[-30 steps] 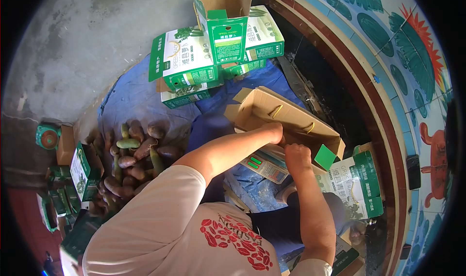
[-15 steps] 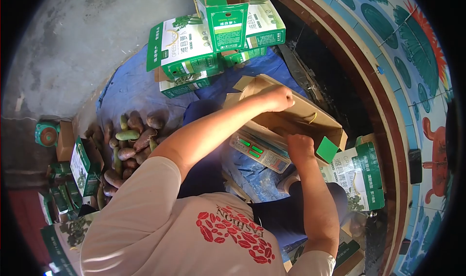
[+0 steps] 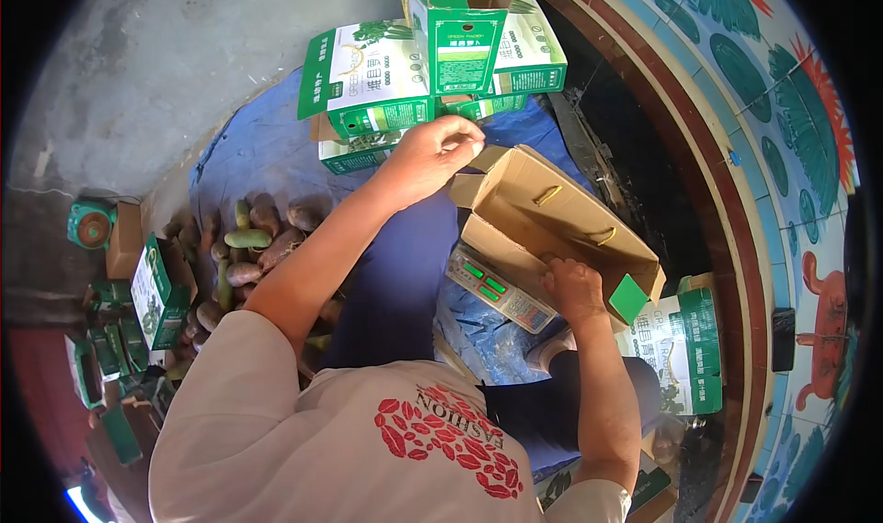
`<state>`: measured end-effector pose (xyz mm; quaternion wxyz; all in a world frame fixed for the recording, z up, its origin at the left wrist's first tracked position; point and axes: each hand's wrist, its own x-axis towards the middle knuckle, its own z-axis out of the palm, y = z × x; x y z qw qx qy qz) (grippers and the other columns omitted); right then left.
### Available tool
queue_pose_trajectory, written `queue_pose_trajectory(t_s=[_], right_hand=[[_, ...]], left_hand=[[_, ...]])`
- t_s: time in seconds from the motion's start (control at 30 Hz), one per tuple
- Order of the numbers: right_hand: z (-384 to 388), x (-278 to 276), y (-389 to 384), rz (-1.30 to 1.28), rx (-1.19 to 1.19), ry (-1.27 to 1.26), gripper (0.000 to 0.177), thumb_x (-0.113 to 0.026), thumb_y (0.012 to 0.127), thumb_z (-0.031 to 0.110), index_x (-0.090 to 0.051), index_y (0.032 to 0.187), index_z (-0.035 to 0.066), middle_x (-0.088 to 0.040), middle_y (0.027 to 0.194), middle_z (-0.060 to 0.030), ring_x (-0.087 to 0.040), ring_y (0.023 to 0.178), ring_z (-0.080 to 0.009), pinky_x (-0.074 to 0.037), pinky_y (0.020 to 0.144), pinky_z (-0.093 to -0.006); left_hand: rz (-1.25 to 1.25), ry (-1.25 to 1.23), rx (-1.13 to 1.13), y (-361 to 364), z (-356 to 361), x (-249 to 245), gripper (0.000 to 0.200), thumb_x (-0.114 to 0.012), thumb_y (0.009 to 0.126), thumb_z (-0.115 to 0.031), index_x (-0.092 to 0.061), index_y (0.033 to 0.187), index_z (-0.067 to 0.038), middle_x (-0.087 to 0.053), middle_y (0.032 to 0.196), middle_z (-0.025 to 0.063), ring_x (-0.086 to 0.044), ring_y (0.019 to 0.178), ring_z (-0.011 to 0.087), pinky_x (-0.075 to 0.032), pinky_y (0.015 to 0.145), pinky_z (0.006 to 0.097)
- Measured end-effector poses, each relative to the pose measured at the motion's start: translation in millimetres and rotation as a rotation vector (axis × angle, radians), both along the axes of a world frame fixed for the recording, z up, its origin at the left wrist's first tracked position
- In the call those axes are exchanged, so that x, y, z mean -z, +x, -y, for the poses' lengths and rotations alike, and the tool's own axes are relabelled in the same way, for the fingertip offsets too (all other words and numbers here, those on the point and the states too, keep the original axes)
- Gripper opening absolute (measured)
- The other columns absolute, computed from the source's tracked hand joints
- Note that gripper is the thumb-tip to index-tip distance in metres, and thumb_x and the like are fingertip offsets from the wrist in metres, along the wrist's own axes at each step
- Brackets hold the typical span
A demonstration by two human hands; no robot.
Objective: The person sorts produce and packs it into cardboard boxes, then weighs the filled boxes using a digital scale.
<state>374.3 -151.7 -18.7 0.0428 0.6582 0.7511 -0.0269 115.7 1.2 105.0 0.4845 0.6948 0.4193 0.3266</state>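
An open cardboard box [image 3: 529, 215] with bare brown inner walls stands tilted beside a digital scale [image 3: 504, 293] with lit green displays. Two yellow cord handles, a left one [image 3: 549, 195] and a right one [image 3: 602, 236], show on its far inner wall. My left hand [image 3: 430, 158] is raised just left of the box's left flap [image 3: 492, 160], thumb and fingertips pinched together; whatever might be between them is too small to see. My right hand [image 3: 576, 289] rests on the near wall of the box, fingers curled over its edge, close to a green flap [image 3: 628, 299].
Green and white printed cartons [image 3: 382, 63] are stacked ahead, one standing open on top. Reddish and green radishes [image 3: 267, 238] are heaped on the blue tarp [image 3: 248, 169] to the left. Another printed carton [image 3: 681, 348] sits at right, near the curved tiled wall.
My left hand has moved left, from above the box's interior to outside its left end. A second yellow handle now shows where that hand was. My right hand's fingers look less tightly clenched.
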Motion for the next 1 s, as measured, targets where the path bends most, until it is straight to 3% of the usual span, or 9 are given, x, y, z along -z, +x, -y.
queue_pose_trajectory(t_s=[0.2, 0.37, 0.47, 0.57, 0.77, 1.0], right_hand=[[3.1, -5.5, -4.4, -0.055, -0.028, 0.020, 0.026, -0.070, 0.075, 0.031, -0.059, 0.089, 0.012, -0.062, 0.082, -0.0071, -0.064, 0.079, -0.0239, -0.053, 0.068, -0.0351], [2.0, -3.6, -6.4, -0.080, -0.013, 0.026, 0.025, -0.068, 0.077, 0.029, -0.059, 0.092, 0.011, -0.062, 0.083, -0.0081, -0.064, 0.079, -0.0249, -0.053, 0.069, -0.0363], [2.3, -9.0, -9.0, -0.055, 0.000, 0.008, 0.024, -0.067, 0.079, 0.029, -0.059, 0.093, 0.011, -0.063, 0.083, -0.0085, -0.064, 0.080, -0.0257, -0.053, 0.070, -0.0373], [2.9, -6.9, -7.9, -0.097, 0.008, 0.021, 0.025, -0.067, 0.079, 0.029, -0.059, 0.094, 0.011, -0.063, 0.084, -0.0087, -0.064, 0.080, -0.0265, -0.053, 0.071, -0.0380], [-0.3, -0.9, -7.3, -0.077, 0.020, -0.025, 0.021, -0.066, 0.080, 0.027, -0.058, 0.091, 0.011, -0.063, 0.084, -0.0086, -0.064, 0.080, -0.0264, -0.053, 0.071, -0.0382], [-3.8, -1.4, -10.2, -0.111, -0.022, 0.016, 0.017, -0.064, 0.082, 0.026, -0.057, 0.087, 0.011, -0.061, 0.082, -0.0075, -0.063, 0.079, -0.0251, -0.053, 0.070, -0.0371]], left_hand=[[0.005, 0.176, -0.234, -54.1, -2.9, 15.4, 0.019, -0.060, 0.089, -0.014, -0.061, 0.102, -0.001, -0.066, 0.099, 0.0088, -0.064, 0.092, 0.0162, -0.050, 0.082, 0.0300], [-0.171, 0.246, -0.415, -118.7, 1.4, 66.5, 0.019, -0.061, 0.087, -0.015, -0.062, 0.102, -0.003, -0.068, 0.095, 0.0117, -0.065, 0.092, 0.0202, -0.051, 0.080, 0.0305], [-0.248, 0.091, -0.477, -148.1, 9.9, 109.3, 0.021, -0.062, 0.085, -0.017, -0.063, 0.101, -0.003, -0.068, 0.094, 0.0138, -0.066, 0.091, 0.0234, -0.050, 0.080, 0.0330], [-0.517, 0.040, -0.509, -171.3, 26.5, 146.9, 0.024, -0.061, 0.083, -0.022, -0.064, 0.100, -0.004, -0.067, 0.095, 0.0160, -0.065, 0.092, 0.0282, -0.050, 0.081, 0.0359], [-0.799, -0.402, -0.387, -205.0, 65.0, 218.1, 0.031, -0.059, 0.079, -0.031, -0.066, 0.099, -0.007, -0.067, 0.097, 0.0184, -0.063, 0.095, 0.0345, -0.049, 0.084, 0.0398], [-0.880, -0.385, -0.294, -211.1, 86.2, 254.6, 0.032, -0.057, 0.078, -0.030, -0.067, 0.099, -0.007, -0.067, 0.098, 0.0186, -0.063, 0.097, 0.0349, -0.049, 0.087, 0.0421]])
